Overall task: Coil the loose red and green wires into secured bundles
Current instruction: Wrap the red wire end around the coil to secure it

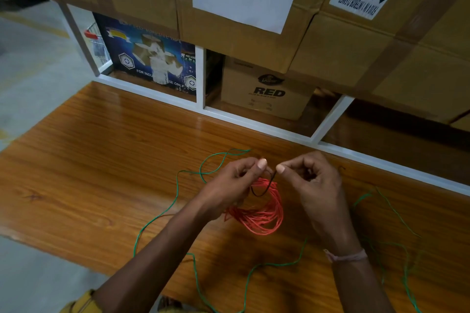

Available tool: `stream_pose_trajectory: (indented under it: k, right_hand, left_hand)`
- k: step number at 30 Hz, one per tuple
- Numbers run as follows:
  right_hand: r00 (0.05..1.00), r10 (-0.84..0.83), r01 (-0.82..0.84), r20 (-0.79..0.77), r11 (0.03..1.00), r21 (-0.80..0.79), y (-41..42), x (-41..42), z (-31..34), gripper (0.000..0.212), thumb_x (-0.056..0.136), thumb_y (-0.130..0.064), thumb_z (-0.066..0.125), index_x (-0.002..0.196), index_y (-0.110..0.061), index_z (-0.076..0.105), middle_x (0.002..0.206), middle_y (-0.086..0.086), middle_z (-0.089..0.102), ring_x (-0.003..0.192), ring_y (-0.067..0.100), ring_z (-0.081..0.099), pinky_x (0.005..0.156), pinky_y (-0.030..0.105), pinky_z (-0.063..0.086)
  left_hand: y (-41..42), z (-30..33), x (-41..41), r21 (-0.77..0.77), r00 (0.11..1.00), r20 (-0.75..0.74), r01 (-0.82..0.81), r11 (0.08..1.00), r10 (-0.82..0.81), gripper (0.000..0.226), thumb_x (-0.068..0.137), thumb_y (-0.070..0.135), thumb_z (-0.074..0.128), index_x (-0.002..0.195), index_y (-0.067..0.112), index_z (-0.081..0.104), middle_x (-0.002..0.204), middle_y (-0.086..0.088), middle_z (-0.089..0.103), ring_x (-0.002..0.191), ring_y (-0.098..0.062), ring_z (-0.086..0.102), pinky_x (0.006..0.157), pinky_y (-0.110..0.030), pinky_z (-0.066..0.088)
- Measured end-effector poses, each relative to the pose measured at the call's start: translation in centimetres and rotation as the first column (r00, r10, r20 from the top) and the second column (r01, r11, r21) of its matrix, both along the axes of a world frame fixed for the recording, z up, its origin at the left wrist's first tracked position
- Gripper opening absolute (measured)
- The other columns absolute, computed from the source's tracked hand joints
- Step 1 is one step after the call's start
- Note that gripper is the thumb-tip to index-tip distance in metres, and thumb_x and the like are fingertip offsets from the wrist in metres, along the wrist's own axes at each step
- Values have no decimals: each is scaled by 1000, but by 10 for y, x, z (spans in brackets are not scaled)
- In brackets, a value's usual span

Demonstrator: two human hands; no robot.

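Fingers of the left hand [234, 183] hide part of the red wire coil [262, 211]; both it and the right hand [310, 180] pinch a dark tie [264, 189]. Green wire [175, 198] runs off the counter [101, 160].

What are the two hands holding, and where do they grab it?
The left hand and right hand each pinch one end of a thin dark tie looped around the coiled red wire.
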State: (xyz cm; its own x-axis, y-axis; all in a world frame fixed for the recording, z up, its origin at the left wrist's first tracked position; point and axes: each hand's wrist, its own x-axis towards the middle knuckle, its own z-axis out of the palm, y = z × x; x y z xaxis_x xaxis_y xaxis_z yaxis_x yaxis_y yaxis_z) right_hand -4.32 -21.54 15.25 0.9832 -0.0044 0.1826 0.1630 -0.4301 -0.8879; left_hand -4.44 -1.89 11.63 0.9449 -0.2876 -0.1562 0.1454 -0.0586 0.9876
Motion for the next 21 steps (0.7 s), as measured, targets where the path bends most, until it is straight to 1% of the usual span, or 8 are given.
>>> stream_pose_trajectory:
  k: [4,7,9,11,14,17,19,21]
  right_hand:
    - [987,-39,63,-158,987,151,4,-3,-2,8,83,-18,87,80,-21,80,95,7,70,93,36,65,80,45,56]
    - [978,-66,101,-197,980,174,3,-2,-3,8,84,-17,86,81,-22,81,97,10,71,97,39,63,80,40,54]
    - [977,-76,108,-198,982,157,2,-3,-3,9,84,-19,86,81,-26,81,97,9,70,97,39,61,83,45,54]
    - [977,-84,111,-195,984,136,1,-3,-3,10,85,-21,86,81,-29,81,95,10,67,96,38,60,86,51,54]
    - [979,-89,110,-185,988,107,1,-2,-2,8,83,-26,87,82,-31,81,93,10,66,94,37,59,85,55,53]
    - [977,-94,116,-191,988,105,2,-2,-1,9,83,-25,87,81,-31,81,93,13,63,88,31,57,81,49,52]
    - [976,-90,112,-198,989,101,2,-2,0,11,82,-23,88,80,-31,81,95,18,61,85,26,53,80,46,50]
    - [974,-93,114,-206,989,92,2,-2,0,11,82,-24,88,79,-32,81,98,18,62,89,32,55,81,47,51]
  left_hand:
    - [-3,-2,2,-86,1000,-22,-5,996,3,29,103,47,64,112,21,72,61,17,51,53,-6,39,50,-26,33]
    - [-2,-5,4,-130,999,-49,17,991,-23,20,100,35,74,113,20,74,75,8,60,60,-13,41,48,-24,32]
    - [-1,-6,4,-155,997,-61,35,987,-45,17,98,29,77,112,19,75,81,3,63,70,-26,41,48,-23,33]
    - [-1,-6,5,-153,996,-64,48,987,-59,18,98,30,78,112,19,74,83,3,65,77,-29,42,49,-24,33]
    - [-1,-6,5,-115,996,-48,68,991,-74,24,96,33,80,111,16,73,82,9,69,67,-23,44,52,-28,28]
    - [-1,-7,6,-61,998,-29,60,996,-62,22,96,32,80,109,16,72,80,16,70,58,-1,49,51,-25,30]
    - [-3,-7,6,-49,998,-13,58,997,-58,21,97,29,79,110,14,72,79,18,70,55,2,48,50,-24,32]
    - [-4,-6,5,-52,999,2,51,997,-51,20,97,27,79,111,14,72,80,17,69,56,-1,46,49,-25,30]
